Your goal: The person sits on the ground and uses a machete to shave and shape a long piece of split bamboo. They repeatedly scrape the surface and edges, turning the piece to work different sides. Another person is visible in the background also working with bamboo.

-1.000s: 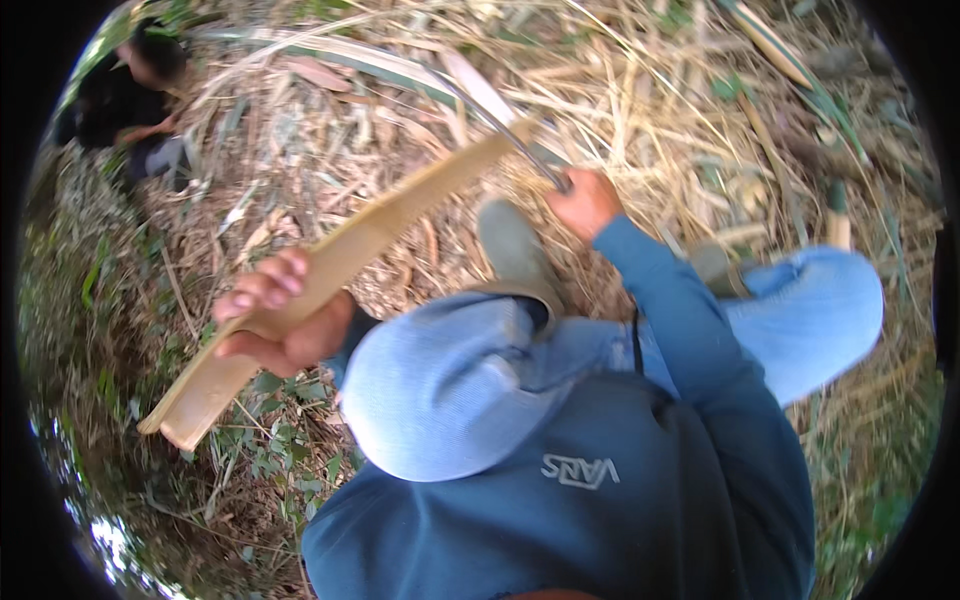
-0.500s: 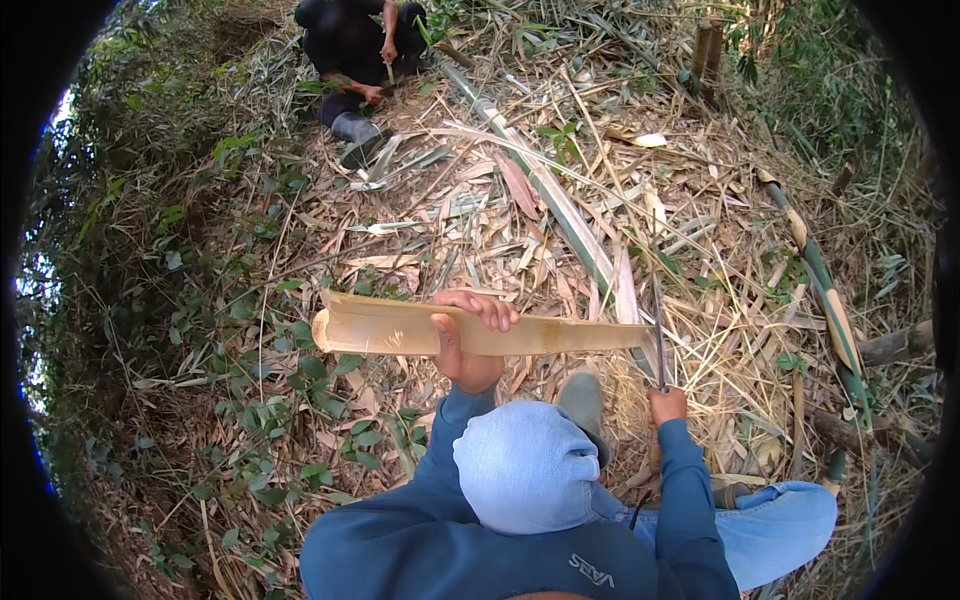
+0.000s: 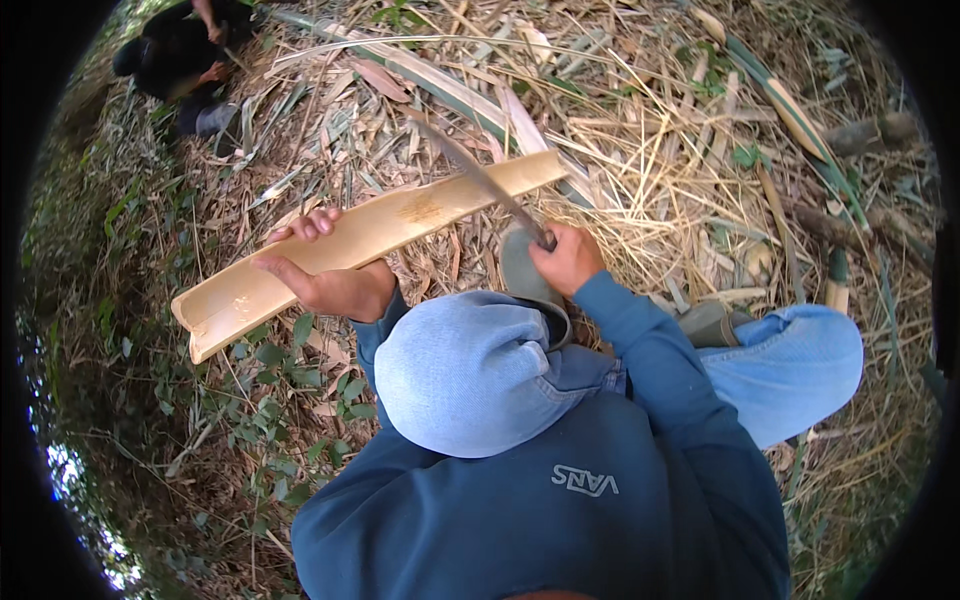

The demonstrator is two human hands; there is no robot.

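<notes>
1. Head view, nearest the camera: the person's bent knee in pale blue trousers (image 3: 470, 375) and a dark blue sweatshirt sleeve (image 3: 650, 350) fill the lower middle, with both forearms reaching up and away from them.
2. Just beyond the knee, the left hand (image 3: 325, 280) is clenched around a split length of bamboo (image 3: 370, 235), thumb over the near edge and fingers (image 3: 310, 225) curled over the far edge, roughly a third of the way along from its near-left end.
3. The bamboo is held off the ground, slanting from lower left to upper right, hollow side up. It looks stiff and fairly light for its length; the smooth pale inner face may be slick, and the split edges probably sharp, so a wrap across the full width seems the safest hold.
4. The right hand (image 3: 568, 258) is closed on the handle of a long curved blade (image 3: 480, 180), which lies across the bamboo's far half.
5. Farther out, dry bamboo leaves and split stalks (image 3: 640, 130) litter the ground; another person in dark clothes (image 3: 185, 55) crouches at upper left.
</notes>
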